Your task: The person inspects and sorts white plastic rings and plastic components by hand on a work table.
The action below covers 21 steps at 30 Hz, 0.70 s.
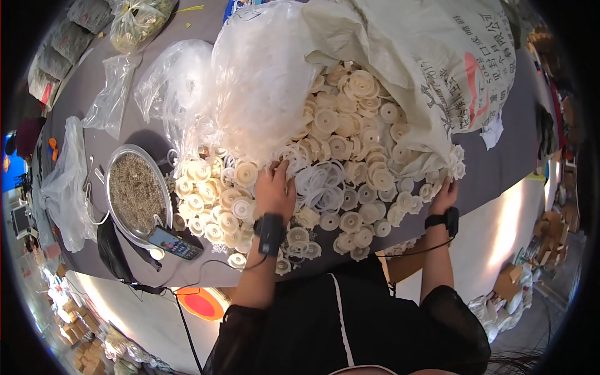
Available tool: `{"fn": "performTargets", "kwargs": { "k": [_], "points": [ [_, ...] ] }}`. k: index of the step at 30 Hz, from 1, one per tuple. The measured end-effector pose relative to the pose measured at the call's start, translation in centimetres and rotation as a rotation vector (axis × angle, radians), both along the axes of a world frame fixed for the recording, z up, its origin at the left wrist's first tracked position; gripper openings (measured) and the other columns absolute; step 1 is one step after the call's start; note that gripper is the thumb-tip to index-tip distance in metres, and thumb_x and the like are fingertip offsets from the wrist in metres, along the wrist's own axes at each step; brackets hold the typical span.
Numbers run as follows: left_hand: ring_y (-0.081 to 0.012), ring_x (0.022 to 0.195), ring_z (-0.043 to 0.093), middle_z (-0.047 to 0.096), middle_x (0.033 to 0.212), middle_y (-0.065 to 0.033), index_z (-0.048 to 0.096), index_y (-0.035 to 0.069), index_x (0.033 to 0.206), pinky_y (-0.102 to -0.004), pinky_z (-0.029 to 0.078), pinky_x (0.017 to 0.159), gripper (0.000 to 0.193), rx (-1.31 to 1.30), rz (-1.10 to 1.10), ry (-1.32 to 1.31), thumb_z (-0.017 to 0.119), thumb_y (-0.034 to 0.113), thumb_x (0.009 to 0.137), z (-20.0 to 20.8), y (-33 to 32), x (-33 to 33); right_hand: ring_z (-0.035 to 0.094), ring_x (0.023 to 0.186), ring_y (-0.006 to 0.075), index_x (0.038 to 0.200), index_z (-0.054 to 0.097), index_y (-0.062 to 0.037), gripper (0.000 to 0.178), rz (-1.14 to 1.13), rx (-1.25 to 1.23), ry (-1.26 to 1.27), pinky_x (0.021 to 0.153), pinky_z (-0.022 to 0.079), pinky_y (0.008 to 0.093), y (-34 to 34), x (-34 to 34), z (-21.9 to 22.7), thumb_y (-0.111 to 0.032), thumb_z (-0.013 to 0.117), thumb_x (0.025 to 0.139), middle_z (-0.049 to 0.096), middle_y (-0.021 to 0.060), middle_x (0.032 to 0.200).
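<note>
A large heap of cream-white plastic wheel-like parts (361, 165) covers the middle of the table. My left hand (275, 190) lies on the heap with its fingers apart, beside a cluster of thin white plastic rings (320, 185); its fingertips reach the edge of the rings. At the heap's right end, my right hand (444, 195) rests against the outer parts, below a few toothed white pieces (458, 164). Its fingers look slightly apart, partly hidden by the wrist and the parts. Behind the heap, a woven white sack (431, 69) lies with its mouth over the parts.
Clear plastic bags (265, 75) bulge behind the heap. To the left stand a metal bowl (139, 194) of brown grainy material and a phone (175, 242) leaning on its rim. Cables cross the front edge. An orange-red round stool (201, 303) stands below.
</note>
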<state>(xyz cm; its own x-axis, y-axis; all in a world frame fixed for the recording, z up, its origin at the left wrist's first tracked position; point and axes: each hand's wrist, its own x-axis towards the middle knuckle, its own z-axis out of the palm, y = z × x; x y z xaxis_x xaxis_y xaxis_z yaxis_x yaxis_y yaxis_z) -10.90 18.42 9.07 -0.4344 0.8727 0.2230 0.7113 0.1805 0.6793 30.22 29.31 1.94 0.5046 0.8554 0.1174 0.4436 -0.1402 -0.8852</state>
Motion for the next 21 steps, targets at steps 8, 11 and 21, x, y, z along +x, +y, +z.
{"fn": "performTargets", "kwargs": {
  "k": [8, 11, 21],
  "points": [
    [-0.0203, 0.067, 0.053, 0.056, 0.073, -0.0068, 0.054, 0.003, 0.082, -0.0299, 0.042, 0.059, 0.009, -0.041, -0.042, -0.294, 0.055, 0.002, 0.073, -0.4, -1.2, 0.0, 0.052, 0.086, 0.0190, 0.099, 0.049, -0.0002, 0.025, 0.001, 0.146, 0.574, 0.073, 0.046, 0.0309, -3.7, -6.3, 7.2, -0.021, 0.049, 0.086, 0.054, 0.0094, 0.097],
    [-0.0126, 0.064, 0.053, 0.055, 0.072, -0.0043, 0.051, 0.002, 0.088, -0.0235, 0.042, 0.056, 0.009, -0.033, 0.073, -0.808, 0.053, 0.004, 0.078, 0.4, -2.1, 2.1, 0.055, 0.081, 0.0199, 0.096, 0.051, -0.0027, 0.020, 0.188, -0.075, 0.582, 0.070, 0.047, 0.0309, -6.9, -11.4, 7.6, -0.020, 0.047, 0.086, 0.056, 0.0076, 0.092],
    [-0.0095, 0.068, 0.052, 0.056, 0.079, -0.0033, 0.055, 0.001, 0.083, -0.0190, 0.041, 0.062, 0.004, -0.011, -0.018, -1.117, 0.057, 0.004, 0.080, 4.4, -7.0, 4.9, 0.053, 0.089, 0.0110, 0.107, 0.048, -0.0016, 0.025, 0.488, -0.443, 1.127, 0.078, 0.042, 0.0240, -15.4, -24.0, 10.9, -0.017, 0.047, 0.087, 0.054, 0.0043, 0.099]
  ]
}}
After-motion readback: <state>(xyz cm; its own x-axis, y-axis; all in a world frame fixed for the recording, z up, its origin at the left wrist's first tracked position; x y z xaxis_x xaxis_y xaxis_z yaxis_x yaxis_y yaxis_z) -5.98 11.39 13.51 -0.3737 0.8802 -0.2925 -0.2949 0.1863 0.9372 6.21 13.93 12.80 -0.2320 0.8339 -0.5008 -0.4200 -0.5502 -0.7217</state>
